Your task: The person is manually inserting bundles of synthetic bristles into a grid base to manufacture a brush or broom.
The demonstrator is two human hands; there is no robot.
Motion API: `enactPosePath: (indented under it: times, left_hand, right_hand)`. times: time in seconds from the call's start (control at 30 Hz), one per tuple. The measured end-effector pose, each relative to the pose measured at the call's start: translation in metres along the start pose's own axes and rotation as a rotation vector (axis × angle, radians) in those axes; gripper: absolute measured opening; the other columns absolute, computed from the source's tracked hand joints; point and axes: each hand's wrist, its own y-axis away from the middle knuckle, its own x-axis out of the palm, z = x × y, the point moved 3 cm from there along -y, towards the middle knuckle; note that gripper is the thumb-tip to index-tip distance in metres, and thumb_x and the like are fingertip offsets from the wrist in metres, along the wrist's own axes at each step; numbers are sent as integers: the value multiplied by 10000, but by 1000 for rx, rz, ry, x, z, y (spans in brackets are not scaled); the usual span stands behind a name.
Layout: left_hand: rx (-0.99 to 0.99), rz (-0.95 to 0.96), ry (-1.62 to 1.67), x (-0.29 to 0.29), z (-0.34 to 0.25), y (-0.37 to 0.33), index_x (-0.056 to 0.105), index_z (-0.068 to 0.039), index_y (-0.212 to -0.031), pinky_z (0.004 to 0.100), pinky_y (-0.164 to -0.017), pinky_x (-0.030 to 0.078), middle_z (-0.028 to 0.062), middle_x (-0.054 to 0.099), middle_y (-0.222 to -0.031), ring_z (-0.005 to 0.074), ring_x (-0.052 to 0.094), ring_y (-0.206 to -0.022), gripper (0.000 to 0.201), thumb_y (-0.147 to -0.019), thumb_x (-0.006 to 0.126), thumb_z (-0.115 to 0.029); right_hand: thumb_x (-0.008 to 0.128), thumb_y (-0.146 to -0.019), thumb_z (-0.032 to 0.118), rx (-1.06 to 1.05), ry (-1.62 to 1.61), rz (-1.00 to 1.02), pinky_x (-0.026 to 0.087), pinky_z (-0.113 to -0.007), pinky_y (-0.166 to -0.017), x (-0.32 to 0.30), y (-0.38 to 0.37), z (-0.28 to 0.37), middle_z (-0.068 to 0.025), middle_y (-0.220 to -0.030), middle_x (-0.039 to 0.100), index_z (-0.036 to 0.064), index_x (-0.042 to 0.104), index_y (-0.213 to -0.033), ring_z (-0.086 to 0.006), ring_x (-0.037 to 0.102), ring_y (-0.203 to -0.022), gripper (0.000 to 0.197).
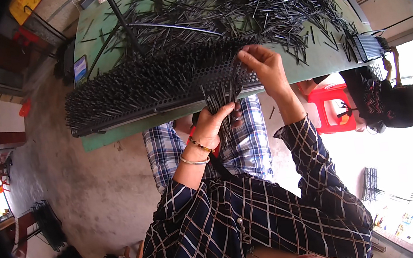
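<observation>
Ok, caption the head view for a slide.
Left hand gripping a bundle of thin black rods, right hand over a perforated black rack at a green table.

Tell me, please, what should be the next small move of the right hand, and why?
Probably the right hand should set one thin black stick into a bare hole of the perforated rack. It is close to the bare holes there, while standing sticks crowd the rack's left part, and the left hand holds a bundle of sticks.

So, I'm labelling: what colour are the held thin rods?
The thin rods are black; head view.
</observation>
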Motion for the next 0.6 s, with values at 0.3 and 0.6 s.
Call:
enactPosePath:
  times: [0.3,0.6]
  left_hand:
    - [-20,-10,55,-2,4,1,582,-19,-1091,347,-709,567,102,653,-959,185,642,-862,227,-876,594,-91]
    - [-27,-2,87,-6,6,0,571,-6,-1128,373,-767,558,135,653,-1023,217,644,-919,253,-882,564,-64]
  right_hand:
    - [708,-822,109,-437,421,-294,488,-222,-698,6,-16,3,-54,-843,696,5,654,-993,-86,641,-761,207]
    - [712,-804,100,-598,517,-284,503,-254,-634,11,-13,-4,-89,-828,686,10,663,-946,-126,641,-685,176]
